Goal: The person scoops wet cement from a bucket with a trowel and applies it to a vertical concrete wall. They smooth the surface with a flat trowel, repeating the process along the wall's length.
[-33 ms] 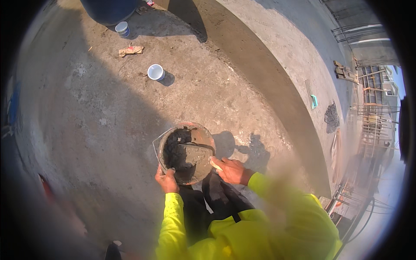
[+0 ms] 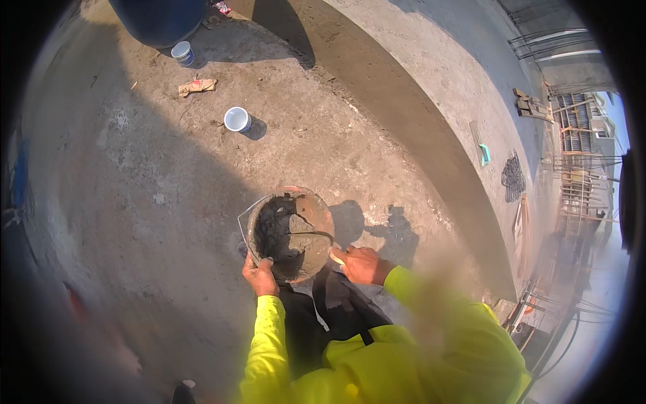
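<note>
A mortar-caked bucket [image 2: 321, 210] is in front of my legs, its wire handle hanging over the left side. Grey wet mortar [image 2: 274, 225] lies inside, thickest along the left wall. My left hand [image 2: 260, 275] is closed on the near-left rim, thumb on top. At the right rim, my right hand [image 2: 363, 264] is wrapped round the pale handle of a trowel [image 2: 311, 233]. Its mortar-smeared blade reaches into the bucket and shows mostly as a thin dark edge. How deep the blade sits in the mortar I cannot tell.
Beyond the bucket stand a white tub [image 2: 237, 119], a second small tub [image 2: 182, 53] and a large dark container [image 2: 160, 20]. Crumpled brown paper [image 2: 197, 87] lies between them. A raised concrete strip [image 2: 410, 101] curves down the right, with a green-handled float [image 2: 484, 155] on the slab past it.
The trowel blade has tilted in the bucket, from showing its broad face to showing mostly its edge. My right hand has shifted slightly right. My left hand keeps its hold on the rim.
</note>
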The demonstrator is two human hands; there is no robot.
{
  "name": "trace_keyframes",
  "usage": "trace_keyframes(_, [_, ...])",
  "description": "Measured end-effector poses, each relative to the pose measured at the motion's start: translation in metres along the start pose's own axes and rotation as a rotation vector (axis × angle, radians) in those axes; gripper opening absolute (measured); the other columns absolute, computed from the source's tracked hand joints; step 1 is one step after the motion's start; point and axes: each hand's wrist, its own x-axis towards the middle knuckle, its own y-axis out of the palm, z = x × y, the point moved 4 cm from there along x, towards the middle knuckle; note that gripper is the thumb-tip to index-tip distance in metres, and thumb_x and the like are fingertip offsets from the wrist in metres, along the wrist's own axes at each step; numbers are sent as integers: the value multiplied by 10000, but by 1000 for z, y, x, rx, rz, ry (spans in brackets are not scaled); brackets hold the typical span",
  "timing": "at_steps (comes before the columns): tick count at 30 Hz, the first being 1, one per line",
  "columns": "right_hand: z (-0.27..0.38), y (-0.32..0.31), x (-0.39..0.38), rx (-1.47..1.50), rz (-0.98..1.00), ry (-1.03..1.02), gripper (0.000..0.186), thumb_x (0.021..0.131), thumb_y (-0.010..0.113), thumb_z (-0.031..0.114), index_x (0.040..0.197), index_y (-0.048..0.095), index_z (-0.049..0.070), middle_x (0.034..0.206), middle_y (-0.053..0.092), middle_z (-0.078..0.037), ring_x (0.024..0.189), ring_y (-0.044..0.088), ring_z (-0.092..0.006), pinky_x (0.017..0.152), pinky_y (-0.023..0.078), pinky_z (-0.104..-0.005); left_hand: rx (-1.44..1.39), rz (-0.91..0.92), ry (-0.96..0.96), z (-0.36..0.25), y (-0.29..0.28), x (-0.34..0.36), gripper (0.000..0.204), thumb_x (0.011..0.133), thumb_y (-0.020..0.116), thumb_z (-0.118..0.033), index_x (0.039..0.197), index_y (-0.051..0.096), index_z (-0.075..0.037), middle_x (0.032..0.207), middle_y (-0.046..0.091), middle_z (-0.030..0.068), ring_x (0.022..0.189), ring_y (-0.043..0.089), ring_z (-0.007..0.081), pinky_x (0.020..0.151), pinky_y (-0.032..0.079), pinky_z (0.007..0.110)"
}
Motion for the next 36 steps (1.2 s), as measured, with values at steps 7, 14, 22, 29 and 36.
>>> trace_keyframes(7, [-53, -107, 129, 403, -631, 279, 556, 906, 583, 227, 1422, 444, 75, 1034, 624, -278, 902, 646, -436, 829, 506, -526, 161, 260, -167, -3, 166, 251, 545, 696, 535, 54, 1234, 622, 57, 1109, 678, 57, 945, 632, 159, 871, 471, 258])
trace_keyframes(14, [-128, -42, 383, 805, -1078, 418, 528, 938, 573, 153, 1423, 421, 9, 877, 650, -168, 703, 661, -284, 589, 514, -319, 472, 481, -136, 211, 250, 536, 561, 697, 553, 53, 1248, 652, 4, 1021, 669, 17, 889, 610, 152, 797, 478, 277])
trace_keyframes(22, [-94, 38, 553, 2143, -833, 657, 506, 971, 517, 137, 1440, 373, 15, 836, 575, -43, 572, 525, -84, 491, 431, -224, 806, 467, -229, 320, 152, 752, 380, 819, 684, -111, 1181, 636, -7, 869, 616, 2, 843, 550, 128, 757, 466, 310])
trace_keyframes(29, [-142, 53, 572, 2077, -806, 806, 489, 967, 537, 140, 1410, 400, -17, 852, 581, -39, 609, 531, -87, 530, 451, -236, 1660, 399, 588, 299, 219, 832, 685, 789, 746, -152, 1415, 470, -155, 1440, 431, 97, 927, 684, 307, 794, 567, 427])
trace_keyframes(36, [-163, 59, 583, 2035, -835, 852, 448, 974, 526, 204, 1376, 443, 24, 830, 566, -27, 593, 529, -77, 518, 455, -220, 1734, 373, 954, 276, 212, 860, 164, 867, 663, -150, 997, 692, -53, 991, 673, 114, 923, 639, 322, 787, 527, 432])
